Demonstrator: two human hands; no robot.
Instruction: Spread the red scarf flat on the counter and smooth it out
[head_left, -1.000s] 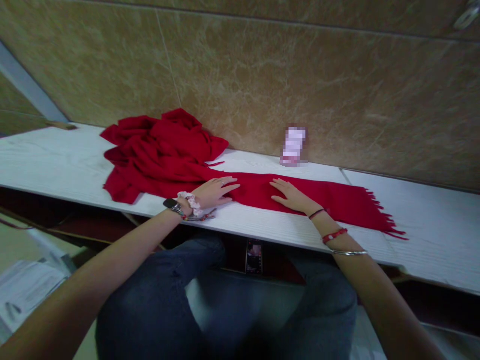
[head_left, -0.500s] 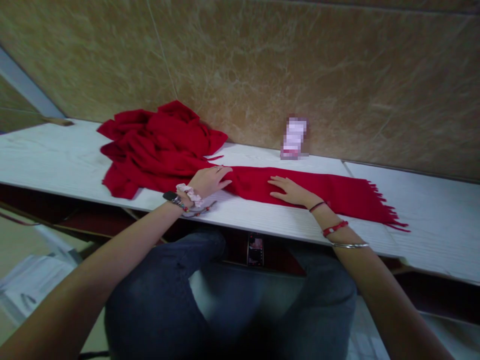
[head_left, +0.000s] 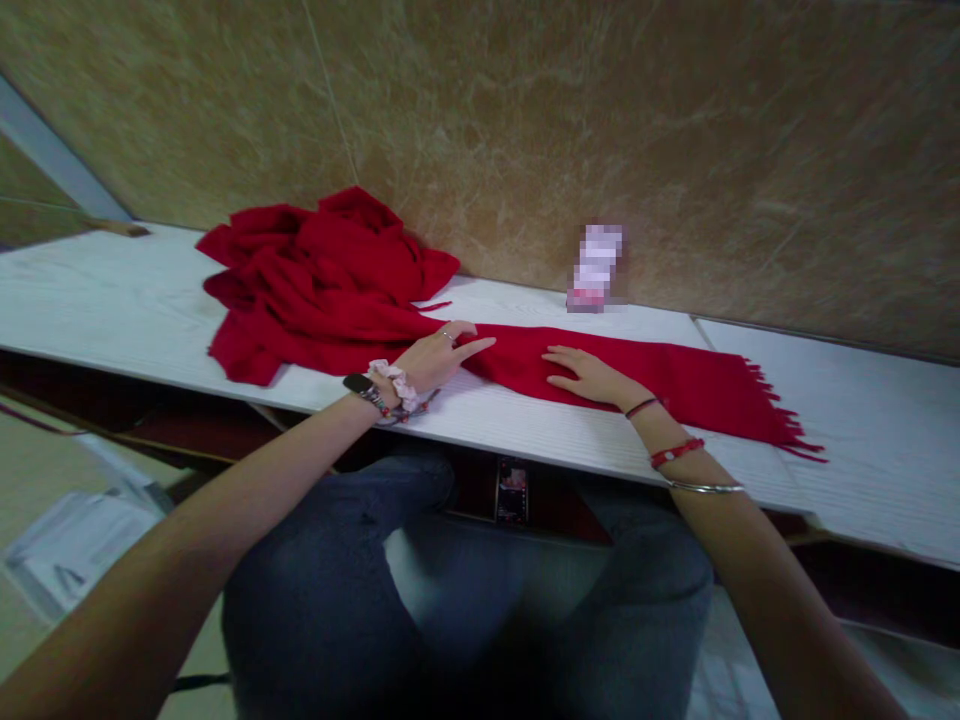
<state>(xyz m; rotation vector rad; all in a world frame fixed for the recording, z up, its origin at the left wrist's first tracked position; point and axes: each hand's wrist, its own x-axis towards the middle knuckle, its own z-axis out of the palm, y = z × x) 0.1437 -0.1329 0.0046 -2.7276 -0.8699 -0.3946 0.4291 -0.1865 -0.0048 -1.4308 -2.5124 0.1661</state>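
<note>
A red scarf (head_left: 697, 385) lies along the white tabletop (head_left: 877, 420), its fringed end flat at the right and the rest bunched in a loose heap at the left against the wall. My left hand (head_left: 437, 357) rests on the scarf where the flat strip meets the heap, fingers apart, the index finger stretched to the right. My right hand (head_left: 589, 376) lies flat on the middle of the strip with its fingers spread. Neither hand grips the cloth. A short strand of fringe sticks out of the heap behind my left hand.
A pixelated upright object (head_left: 596, 268) leans on the marbled wall (head_left: 480, 140) behind the scarf. A lit phone (head_left: 513, 490) lies below the table edge, between my knees. A white stool-like object (head_left: 79, 550) stands at the lower left. A small wooden piece (head_left: 116, 228) sits at the far left.
My left hand's fingers drew in, then the index finger stretched out to the right again. My right hand stays about where it was on the scarf. The camera view has shifted slightly.
</note>
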